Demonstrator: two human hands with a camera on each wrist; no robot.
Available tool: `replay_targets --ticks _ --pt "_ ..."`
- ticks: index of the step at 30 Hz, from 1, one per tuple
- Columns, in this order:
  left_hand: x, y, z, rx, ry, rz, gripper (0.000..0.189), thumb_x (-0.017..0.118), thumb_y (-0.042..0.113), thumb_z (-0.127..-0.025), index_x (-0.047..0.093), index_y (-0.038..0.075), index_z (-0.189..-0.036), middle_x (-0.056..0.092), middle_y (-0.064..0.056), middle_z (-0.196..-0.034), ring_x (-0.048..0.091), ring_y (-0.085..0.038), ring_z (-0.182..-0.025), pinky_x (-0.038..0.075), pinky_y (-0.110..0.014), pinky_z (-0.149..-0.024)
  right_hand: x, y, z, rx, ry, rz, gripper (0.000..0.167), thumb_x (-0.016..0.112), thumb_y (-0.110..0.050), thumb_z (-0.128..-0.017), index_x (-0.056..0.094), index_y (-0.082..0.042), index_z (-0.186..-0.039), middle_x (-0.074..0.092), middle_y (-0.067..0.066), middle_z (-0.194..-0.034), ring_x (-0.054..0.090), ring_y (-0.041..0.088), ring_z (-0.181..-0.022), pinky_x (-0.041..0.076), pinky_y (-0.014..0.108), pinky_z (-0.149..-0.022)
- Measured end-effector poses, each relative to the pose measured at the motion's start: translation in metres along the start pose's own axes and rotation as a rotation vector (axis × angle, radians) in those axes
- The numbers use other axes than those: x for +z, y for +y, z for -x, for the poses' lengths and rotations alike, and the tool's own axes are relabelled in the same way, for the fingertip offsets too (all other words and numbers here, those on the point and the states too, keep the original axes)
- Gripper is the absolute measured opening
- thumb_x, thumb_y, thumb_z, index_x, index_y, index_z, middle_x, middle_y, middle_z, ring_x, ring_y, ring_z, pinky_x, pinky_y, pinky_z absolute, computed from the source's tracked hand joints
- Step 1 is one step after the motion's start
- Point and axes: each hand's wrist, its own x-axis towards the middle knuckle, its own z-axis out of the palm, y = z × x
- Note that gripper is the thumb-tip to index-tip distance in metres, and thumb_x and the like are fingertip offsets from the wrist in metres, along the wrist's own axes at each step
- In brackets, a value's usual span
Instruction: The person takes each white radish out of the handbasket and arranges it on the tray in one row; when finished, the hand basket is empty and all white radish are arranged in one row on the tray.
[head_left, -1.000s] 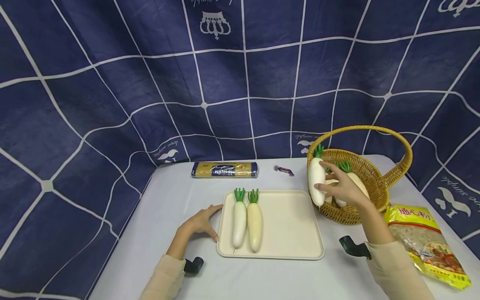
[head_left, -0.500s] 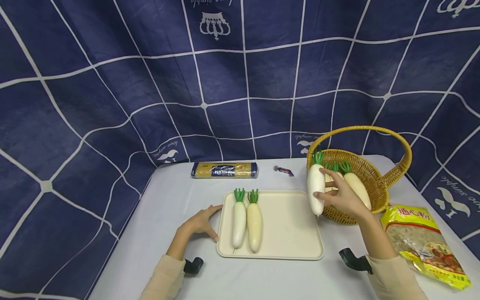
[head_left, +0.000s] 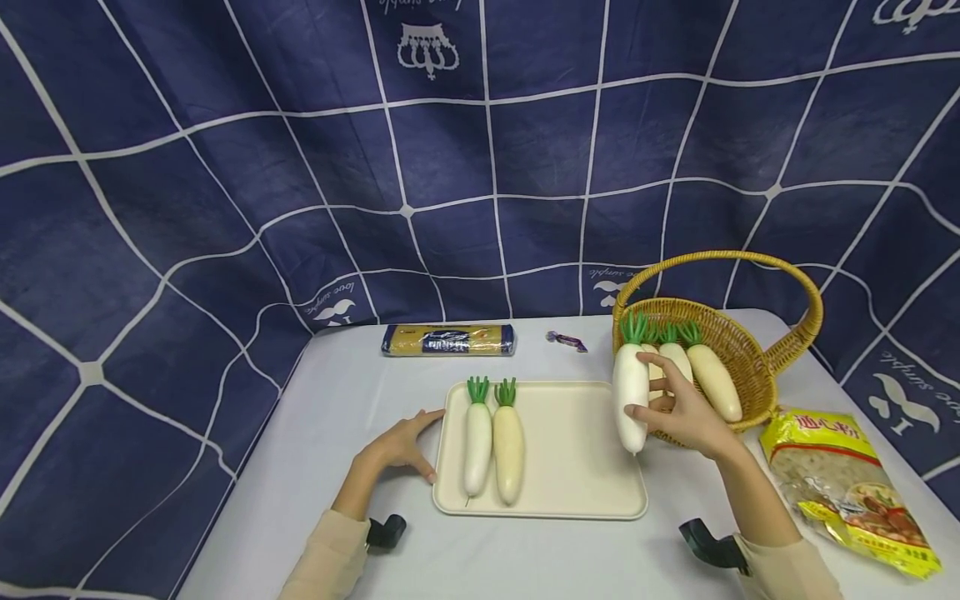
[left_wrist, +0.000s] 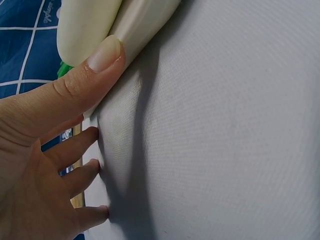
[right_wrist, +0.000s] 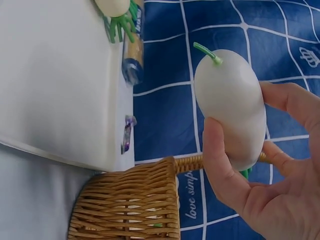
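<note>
My right hand [head_left: 686, 412] grips a white radish [head_left: 631, 398] with green leaf stubs between thumb and fingers. In the head view it overlaps the tray's right edge and the basket's left side; the right wrist view shows its root tip [right_wrist: 218, 60] toward the camera. On the left half of the cream tray [head_left: 573, 450] lie two more radishes side by side, one white [head_left: 477, 450] and one yellowish [head_left: 509, 454]. My left hand [head_left: 397, 447] is at the tray's left rim, fingers spread, its thumb [left_wrist: 106, 55] right at the rim in the left wrist view.
A wicker basket [head_left: 757, 375] with a tall handle holds several radishes [head_left: 714, 382] at the right. Beside it lies a yellow food bag [head_left: 851, 492]. Behind the tray are a pasta packet [head_left: 448, 340] and a small purple-wrapped candy [head_left: 567, 341]. A blue checked curtain [head_left: 450, 167] hangs behind.
My right hand has brought the white radish toward me and slightly left, from over the basket to the tray's right edge. The left hand stays in place.
</note>
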Motion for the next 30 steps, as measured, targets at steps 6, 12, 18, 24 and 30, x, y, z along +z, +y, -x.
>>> replay_targets --ticks 6,12,18,24,30 --pt "-0.001 0.001 0.001 0.000 -0.001 0.000 0.110 0.092 0.020 -0.046 0.041 0.012 -0.142 0.031 -0.028 -0.146 0.030 -0.048 -0.133 0.027 -0.064 -0.105 0.007 0.002 0.005 -0.048 -0.045 -0.007 0.075 0.069 -0.002 -0.082 0.024 -0.006 -0.142 0.049 0.028 -0.105 0.062 0.016 -0.071 0.055 0.031 -0.055" --pt "-0.001 0.001 0.001 -0.002 0.000 -0.001 0.109 0.092 0.021 -0.046 0.041 0.012 -0.142 0.032 -0.028 -0.146 0.030 -0.048 -0.133 0.027 -0.064 -0.104 0.014 0.002 0.004 -0.065 -0.095 -0.004 0.076 0.070 -0.004 -0.082 0.024 -0.006 -0.143 0.052 0.025 -0.102 0.063 0.017 -0.072 0.055 0.031 -0.057" --pt "0.000 0.000 0.000 -0.011 -0.008 0.004 0.110 0.092 0.021 -0.046 0.041 0.014 -0.143 0.031 -0.026 -0.147 0.029 -0.048 -0.133 0.027 -0.065 -0.104 0.024 0.005 0.000 -0.065 -0.118 0.017 0.078 0.071 -0.006 -0.082 0.023 -0.002 -0.143 0.056 0.026 -0.104 0.062 0.018 -0.070 0.054 0.032 -0.054" --pt "0.001 -0.002 -0.002 -0.002 -0.007 0.003 0.110 0.092 0.021 -0.046 0.041 0.014 -0.143 0.032 -0.025 -0.147 0.029 -0.047 -0.134 0.026 -0.064 -0.105 0.035 0.009 -0.005 -0.066 -0.127 0.004 0.077 0.072 -0.007 -0.081 0.026 -0.002 -0.142 0.052 0.029 -0.110 0.061 0.021 -0.076 0.055 0.035 -0.055" --pt "0.001 -0.002 -0.001 0.004 -0.007 0.007 0.110 0.092 0.021 -0.046 0.041 0.014 -0.142 0.032 -0.025 -0.147 0.029 -0.046 -0.134 0.027 -0.063 -0.105 0.047 0.013 -0.008 0.013 -0.137 -0.055 0.079 0.072 -0.007 -0.080 0.025 -0.005 -0.142 0.047 0.031 -0.111 0.060 0.027 -0.081 0.057 0.043 -0.060"
